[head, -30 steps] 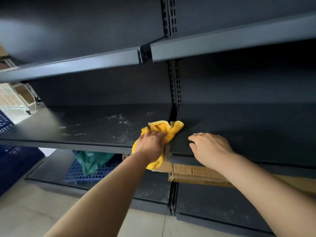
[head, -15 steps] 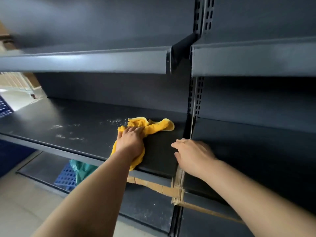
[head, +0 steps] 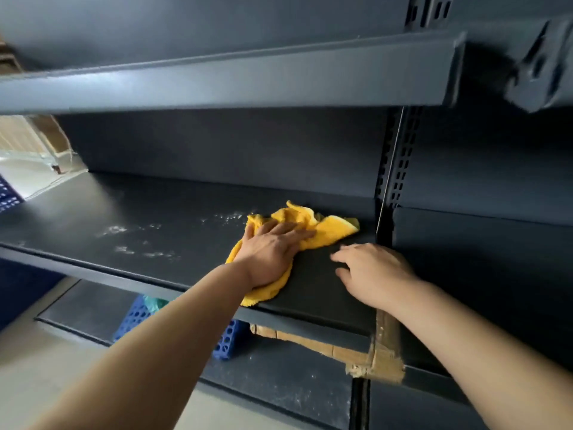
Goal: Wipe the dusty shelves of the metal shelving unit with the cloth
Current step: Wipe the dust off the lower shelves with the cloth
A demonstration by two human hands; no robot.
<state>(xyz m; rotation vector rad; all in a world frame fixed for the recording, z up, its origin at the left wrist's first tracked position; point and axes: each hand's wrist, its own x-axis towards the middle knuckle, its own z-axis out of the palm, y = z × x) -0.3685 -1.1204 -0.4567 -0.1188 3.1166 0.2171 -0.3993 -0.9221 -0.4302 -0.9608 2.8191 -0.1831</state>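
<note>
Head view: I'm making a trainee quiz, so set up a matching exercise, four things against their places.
1 yellow fluffy cloth
2 blue perforated plastic crate
3 brown taped cardboard
4 right hand

A below the right end of the dark metal shelf
B pressed under the left hand
C bare on the shelf, right of the cloth
D lower level, left of the cardboard

Pairs: 1-B, 2-D, 3-A, 4-C

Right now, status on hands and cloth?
Left hand flat on yellow cloth. Right hand empty, resting on shelf. Dust patches left of cloth, nothing blocking.
</note>
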